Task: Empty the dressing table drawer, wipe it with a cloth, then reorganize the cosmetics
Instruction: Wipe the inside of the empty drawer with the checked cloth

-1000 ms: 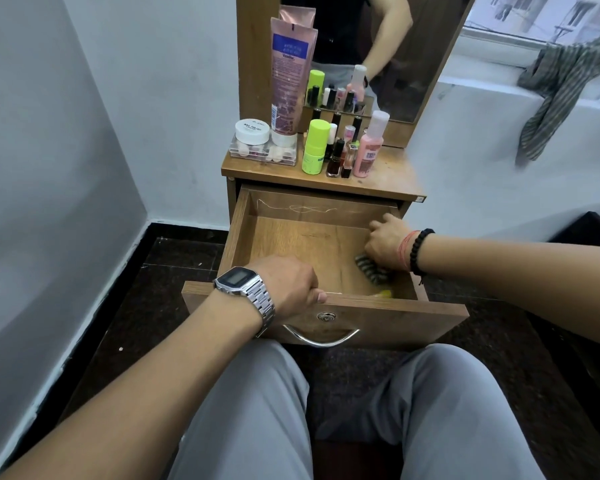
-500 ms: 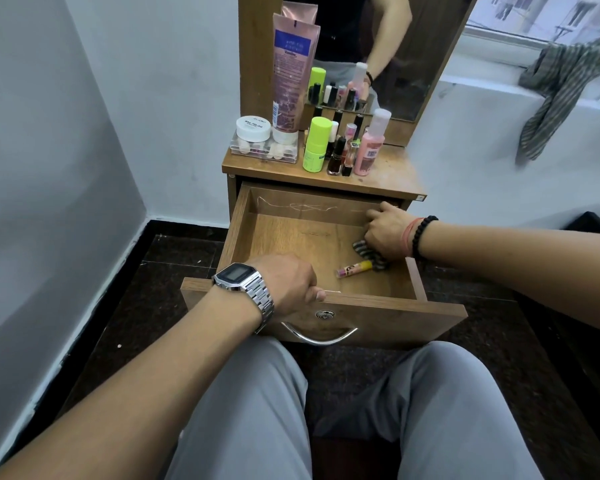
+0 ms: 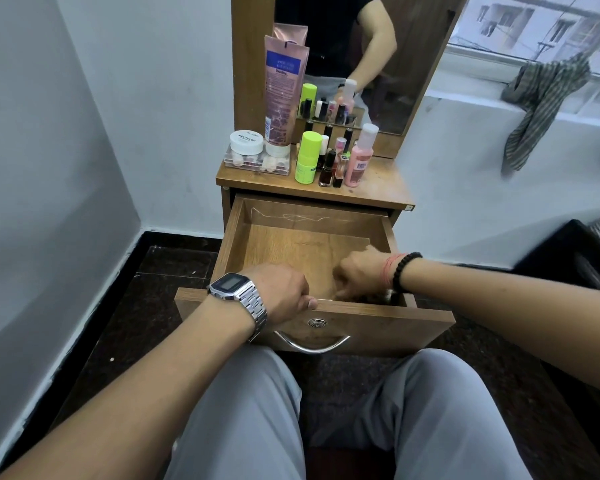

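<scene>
The wooden drawer (image 3: 235, 233) of the dressing table is pulled out, and the part of its floor that shows is bare. My left hand (image 3: 284, 289), with a steel watch on the wrist, grips the top edge of the drawer front. My right hand (image 3: 361, 276) is down inside the front right corner, closed on a dark striped cloth (image 3: 384, 296); only a bit of the cloth shows behind the front panel. The cosmetics stand on the table top (image 3: 381, 188): a tall pink tube (image 3: 284, 88), a white jar (image 3: 246, 142), a green bottle (image 3: 307, 157), a pink bottle (image 3: 361, 157) and small nail polishes (image 3: 328, 171).
A mirror (image 3: 395, 64) rises behind the cosmetics. White walls close in at left and right. A striped garment (image 3: 541, 95) hangs from the window sill at right. A dark piece of furniture (image 3: 575, 261) stands at the right edge. My knees are just below the drawer front.
My right hand slid with the cloth from the drawer's back right corner to the front right. The small pink and yellow tube seen half a second ago is now out of sight.
</scene>
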